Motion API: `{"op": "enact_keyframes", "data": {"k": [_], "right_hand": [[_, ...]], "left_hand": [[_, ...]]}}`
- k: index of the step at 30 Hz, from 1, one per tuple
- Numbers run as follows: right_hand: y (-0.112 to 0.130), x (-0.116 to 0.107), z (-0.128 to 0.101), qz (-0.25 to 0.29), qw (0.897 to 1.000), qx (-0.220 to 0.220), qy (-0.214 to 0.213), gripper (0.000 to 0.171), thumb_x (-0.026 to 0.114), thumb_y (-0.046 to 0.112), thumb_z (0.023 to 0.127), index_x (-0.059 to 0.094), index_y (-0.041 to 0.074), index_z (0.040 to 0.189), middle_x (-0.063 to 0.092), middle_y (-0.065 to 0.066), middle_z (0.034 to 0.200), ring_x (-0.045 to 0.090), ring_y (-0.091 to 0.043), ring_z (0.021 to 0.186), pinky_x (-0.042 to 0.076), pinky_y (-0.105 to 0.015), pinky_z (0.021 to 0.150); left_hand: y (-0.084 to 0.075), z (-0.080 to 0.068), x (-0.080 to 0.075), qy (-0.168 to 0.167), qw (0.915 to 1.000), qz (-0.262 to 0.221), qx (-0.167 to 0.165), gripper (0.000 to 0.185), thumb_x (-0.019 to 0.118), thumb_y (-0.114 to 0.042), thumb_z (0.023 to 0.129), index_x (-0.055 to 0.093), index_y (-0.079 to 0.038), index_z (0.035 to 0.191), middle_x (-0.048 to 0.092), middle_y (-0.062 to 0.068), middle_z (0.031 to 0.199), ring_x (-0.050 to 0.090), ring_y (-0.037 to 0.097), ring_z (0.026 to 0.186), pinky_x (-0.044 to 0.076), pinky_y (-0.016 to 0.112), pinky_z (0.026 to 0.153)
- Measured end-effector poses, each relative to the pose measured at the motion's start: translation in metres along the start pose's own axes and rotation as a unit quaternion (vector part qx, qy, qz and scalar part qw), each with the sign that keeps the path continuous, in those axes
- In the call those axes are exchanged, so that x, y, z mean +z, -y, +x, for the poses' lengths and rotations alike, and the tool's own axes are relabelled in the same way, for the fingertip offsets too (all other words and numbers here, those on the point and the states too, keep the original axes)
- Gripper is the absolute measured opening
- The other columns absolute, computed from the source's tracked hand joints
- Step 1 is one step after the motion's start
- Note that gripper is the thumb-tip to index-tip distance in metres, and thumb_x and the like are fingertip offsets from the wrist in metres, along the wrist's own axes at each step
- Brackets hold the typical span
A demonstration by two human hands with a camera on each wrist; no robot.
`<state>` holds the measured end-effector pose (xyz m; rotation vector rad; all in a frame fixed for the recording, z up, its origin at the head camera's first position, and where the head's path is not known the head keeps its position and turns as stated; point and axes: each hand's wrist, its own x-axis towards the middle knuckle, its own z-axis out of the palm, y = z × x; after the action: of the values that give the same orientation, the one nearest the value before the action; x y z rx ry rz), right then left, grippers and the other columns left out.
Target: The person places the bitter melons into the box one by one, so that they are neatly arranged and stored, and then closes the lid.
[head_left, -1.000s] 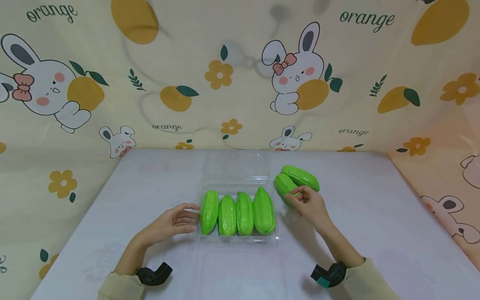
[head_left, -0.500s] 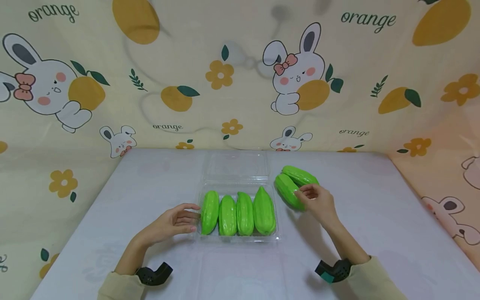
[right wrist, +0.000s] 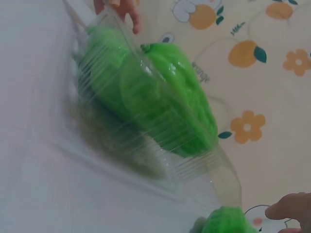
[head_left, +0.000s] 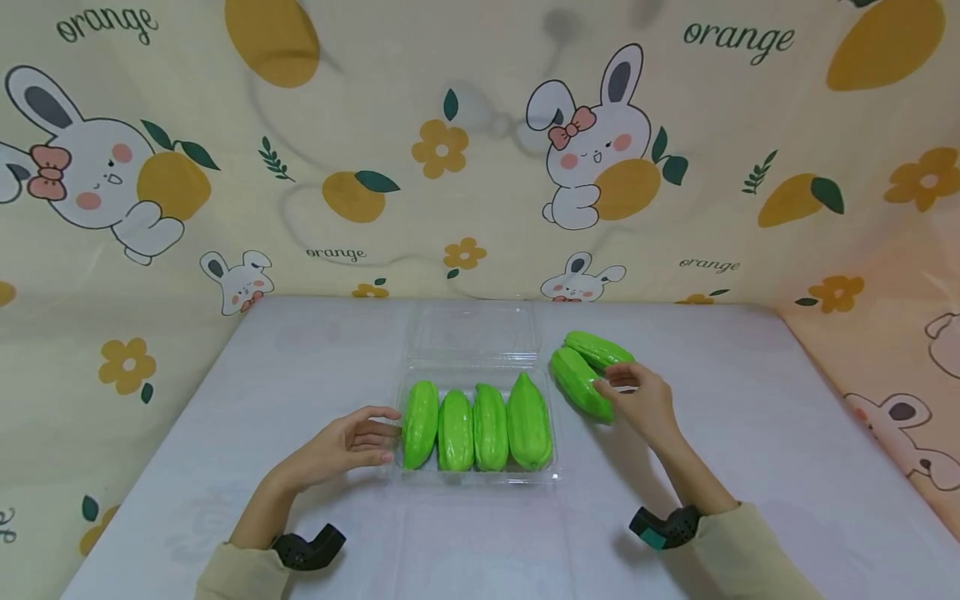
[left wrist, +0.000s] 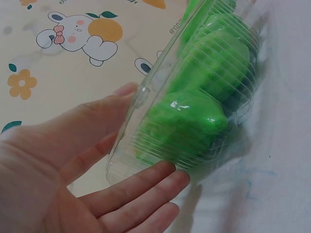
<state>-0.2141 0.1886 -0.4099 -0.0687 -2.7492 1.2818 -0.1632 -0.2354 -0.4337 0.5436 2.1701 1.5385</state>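
Note:
A clear plastic clamshell box [head_left: 480, 477] lies with its lid folded back. Several glossy, ridged, bright green gourd-like pieces [head_left: 490, 427] stand side by side in it. My left hand [head_left: 352, 446] is at the box's left wall, its fingers extended; in the left wrist view the fingertips [left wrist: 167, 172] are right at the ribbed plastic. Right of the box lie two more green pieces, a near one [head_left: 577, 383] and a far one [head_left: 597, 347]. My right hand [head_left: 641, 404], fingers slightly bent, is at their right ends. The right wrist view shows a gap between its finger [right wrist: 286, 208] and a green piece [right wrist: 226, 222].
The clear lid [head_left: 472, 329] lies flat behind the box. Everything stands on a white-covered table [head_left: 315, 350]. A cream backdrop [head_left: 480, 125] with rabbits and oranges rises at the back and sides. Each wrist carries a black camera [head_left: 307, 550].
My right hand has moved right, from over the near green piece toward the right end of the far one. The near piece is now more exposed. My left hand and the box have stayed put.

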Motion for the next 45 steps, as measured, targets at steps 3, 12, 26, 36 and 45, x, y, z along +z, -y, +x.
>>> {"op": "enact_keyframes", "data": {"k": [3, 12, 26, 36, 45], "right_hand": [[-0.003, 0.002, 0.002, -0.004, 1.000, 0.014, 0.016, 0.042, 0.070, 0.021, 0.089, 0.059, -0.006, 0.118, 0.064, -0.027, 0.119, 0.062, -0.037, 0.111, 0.055, -0.030, 0.088], [-0.009, 0.007, 0.007, -0.015, 0.999, 0.034, 0.034, 0.045, 0.069, 0.022, 0.088, 0.057, -0.006, 0.122, 0.062, -0.028, 0.123, 0.061, -0.040, 0.114, 0.051, -0.046, 0.096], [-0.015, 0.019, 0.010, -0.018, 0.997, 0.043, 0.060, 0.058, 0.071, 0.026, 0.087, 0.052, -0.007, 0.130, 0.058, -0.029, 0.130, 0.057, -0.042, 0.119, 0.047, -0.049, 0.102], [-0.017, 0.022, 0.011, -0.015, 0.998, 0.049, 0.047, 0.056, 0.073, 0.024, 0.086, 0.053, -0.006, 0.129, 0.058, -0.028, 0.131, 0.057, -0.042, 0.119, 0.048, -0.049, 0.102], [-0.015, 0.020, 0.009, -0.011, 0.998, 0.047, 0.043, 0.056, 0.073, 0.025, 0.085, 0.055, -0.006, 0.128, 0.059, -0.028, 0.130, 0.059, -0.041, 0.118, 0.048, -0.048, 0.101]], "left_hand": [[0.000, 0.000, 0.000, 0.000, 1.0000, 0.000, -0.001, 0.063, 0.068, -0.020, 0.090, 0.038, 0.002, 0.140, 0.051, 0.033, 0.136, 0.052, 0.047, 0.125, 0.053, 0.019, 0.092], [0.000, 0.000, 0.000, 0.000, 1.0000, -0.007, -0.003, 0.063, 0.068, -0.019, 0.090, 0.038, 0.003, 0.140, 0.050, 0.033, 0.137, 0.051, 0.047, 0.126, 0.053, 0.019, 0.092], [0.000, 0.000, 0.000, 0.001, 1.0000, -0.007, -0.005, 0.063, 0.068, -0.020, 0.090, 0.037, 0.003, 0.140, 0.049, 0.034, 0.137, 0.051, 0.048, 0.126, 0.053, 0.021, 0.093], [0.000, 0.000, -0.001, 0.003, 1.0000, -0.006, -0.005, 0.064, 0.068, -0.021, 0.090, 0.037, 0.003, 0.140, 0.049, 0.034, 0.137, 0.051, 0.047, 0.127, 0.053, 0.020, 0.093], [0.000, 0.000, 0.000, 0.001, 1.0000, -0.008, -0.005, 0.064, 0.068, -0.021, 0.090, 0.037, 0.003, 0.140, 0.049, 0.034, 0.137, 0.051, 0.047, 0.127, 0.053, 0.020, 0.093]]}}
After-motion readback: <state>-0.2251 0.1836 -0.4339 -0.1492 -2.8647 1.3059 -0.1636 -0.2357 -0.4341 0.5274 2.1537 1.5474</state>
